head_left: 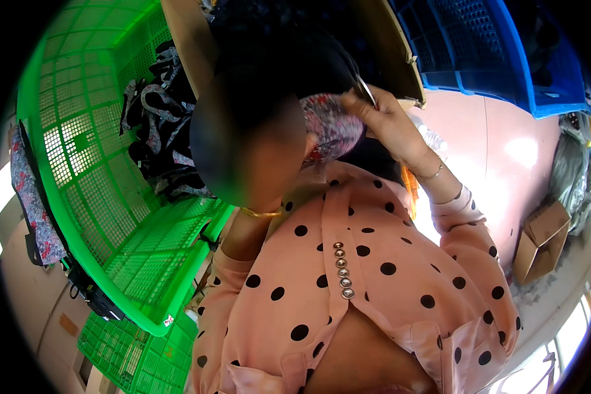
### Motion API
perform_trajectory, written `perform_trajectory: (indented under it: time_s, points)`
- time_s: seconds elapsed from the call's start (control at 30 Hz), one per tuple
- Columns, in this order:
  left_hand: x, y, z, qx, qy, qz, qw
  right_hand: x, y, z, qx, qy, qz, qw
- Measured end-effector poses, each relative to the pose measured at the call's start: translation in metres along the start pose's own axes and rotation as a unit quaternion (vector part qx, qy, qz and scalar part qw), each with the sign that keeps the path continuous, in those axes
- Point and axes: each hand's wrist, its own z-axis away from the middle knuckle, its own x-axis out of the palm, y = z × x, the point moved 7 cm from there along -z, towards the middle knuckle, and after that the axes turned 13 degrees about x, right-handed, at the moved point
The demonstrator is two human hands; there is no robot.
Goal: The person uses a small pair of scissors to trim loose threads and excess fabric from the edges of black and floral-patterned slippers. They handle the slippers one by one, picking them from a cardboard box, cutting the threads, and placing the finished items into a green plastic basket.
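A piece of grey floral fabric point(335, 125) with red flowers is held in front of my chest, joined to or lying against dark cloth. My right hand point(391, 125) is closed around a slim pair of metal scissors point(365, 90), its thumb and fingers close to the fabric's right edge. My left hand point(269, 157) is at the fabric's left side; a large blur covers most of it, but a fingertip shows pressed on the fabric. The scissors' tips are lost against the dark cloth.
At left a big green plastic crate point(88, 154) holds a heap of black and floral pieces point(161, 108). A floral strip point(36, 197) hangs over its outer side. Ahead stands a cardboard box point(395, 46); at right are a blue crate point(466, 39) and a small open carton point(542, 240).
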Motion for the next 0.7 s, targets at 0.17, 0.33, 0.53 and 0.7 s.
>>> perform_trajectory:
  time_s: [0.17,0.33,0.53,0.7]
  points:
    - [-0.02,-0.007,-0.01,-0.079,0.113,0.354,0.925,0.004,-0.042,0.015,-0.189,0.048,0.034,0.98]
    - [-0.012,0.017,-0.013,-0.093,0.124,0.488,0.859,0.033,-0.048,0.022,-0.255,0.103,0.207,0.939]
    - [-0.018,0.003,-0.014,-0.062,0.204,0.483,0.849,0.039,-0.042,0.021,-0.33,0.127,0.22,0.909]
    - [-0.02,-0.028,-0.006,-0.077,0.228,0.402,0.883,0.01,-0.021,0.005,-0.189,0.089,-0.08,0.975]
